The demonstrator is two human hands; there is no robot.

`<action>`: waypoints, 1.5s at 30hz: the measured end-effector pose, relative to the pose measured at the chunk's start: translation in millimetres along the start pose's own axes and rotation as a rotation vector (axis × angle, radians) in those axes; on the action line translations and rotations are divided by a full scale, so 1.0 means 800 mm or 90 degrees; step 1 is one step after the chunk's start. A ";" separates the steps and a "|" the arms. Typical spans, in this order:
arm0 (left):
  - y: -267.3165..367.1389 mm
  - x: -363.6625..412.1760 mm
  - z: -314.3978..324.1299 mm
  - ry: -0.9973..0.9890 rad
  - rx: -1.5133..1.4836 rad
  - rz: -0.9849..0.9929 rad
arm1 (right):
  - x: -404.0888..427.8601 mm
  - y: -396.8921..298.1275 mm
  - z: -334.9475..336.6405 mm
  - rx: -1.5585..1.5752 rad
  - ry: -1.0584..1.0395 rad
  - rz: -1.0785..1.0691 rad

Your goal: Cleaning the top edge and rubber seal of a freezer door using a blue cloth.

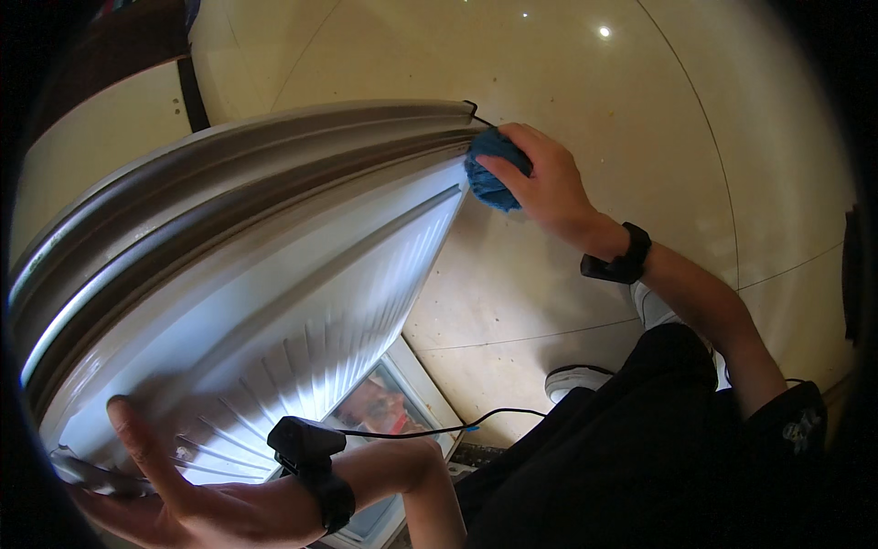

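An open appliance door, like a freezer's or fridge's, shows its white ribbed inner panel and layered grey edge with a gasket. At its far corner my right hand holds a bunched blue cloth against the edge, thumb and fingers around it. At the lower left my left hand grips the door's near edge, thumb up along the inner panel and fingers partly hidden below, beside a glossy grey piece. Bright light falls on the ribs near my left wrist.
Below the door stands a white-framed compartment with a clear pane; what lies behind it is unclear. A black cable runs from the device on my left wrist. Tiled floor spreads beyond. A pale panel stands at upper left.
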State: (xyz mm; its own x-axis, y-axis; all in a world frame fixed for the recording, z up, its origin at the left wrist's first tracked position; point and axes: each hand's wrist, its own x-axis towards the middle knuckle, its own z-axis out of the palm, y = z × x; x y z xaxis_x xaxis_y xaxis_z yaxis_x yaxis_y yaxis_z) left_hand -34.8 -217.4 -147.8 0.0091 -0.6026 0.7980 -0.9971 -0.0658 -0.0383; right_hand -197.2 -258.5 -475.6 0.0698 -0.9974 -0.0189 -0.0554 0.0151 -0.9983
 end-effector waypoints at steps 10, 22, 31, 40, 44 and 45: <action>0.015 -0.004 0.000 -0.016 0.038 -0.030 | 0.018 -0.100 0.029 0.012 0.116 -0.287; 0.027 -0.010 -0.010 -0.069 0.061 -0.024 | 0.020 -0.070 0.017 -0.090 0.080 -0.300; 0.034 -0.007 -0.010 -0.114 0.055 -0.037 | 0.026 -0.017 0.016 -0.208 0.039 -0.214; 0.031 -0.013 -0.007 -0.091 0.065 -0.007 | 0.010 0.029 0.022 -0.187 0.089 -0.181; 0.028 -0.008 -0.008 -0.073 0.074 -0.004 | 0.016 -0.024 0.022 -0.158 0.087 -0.226; 0.028 -0.008 -0.008 -0.070 0.077 -0.003 | 0.015 -0.045 0.024 -0.120 0.101 -0.262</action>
State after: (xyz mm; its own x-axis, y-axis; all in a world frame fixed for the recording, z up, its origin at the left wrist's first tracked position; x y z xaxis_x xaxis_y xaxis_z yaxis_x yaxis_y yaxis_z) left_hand -57.9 -210.0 -149.9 0.0290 -0.6849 0.7281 -0.9806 -0.1606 -0.1120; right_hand -175.2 -270.1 -440.7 -0.0278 -0.9168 0.3985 -0.2357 -0.3813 -0.8939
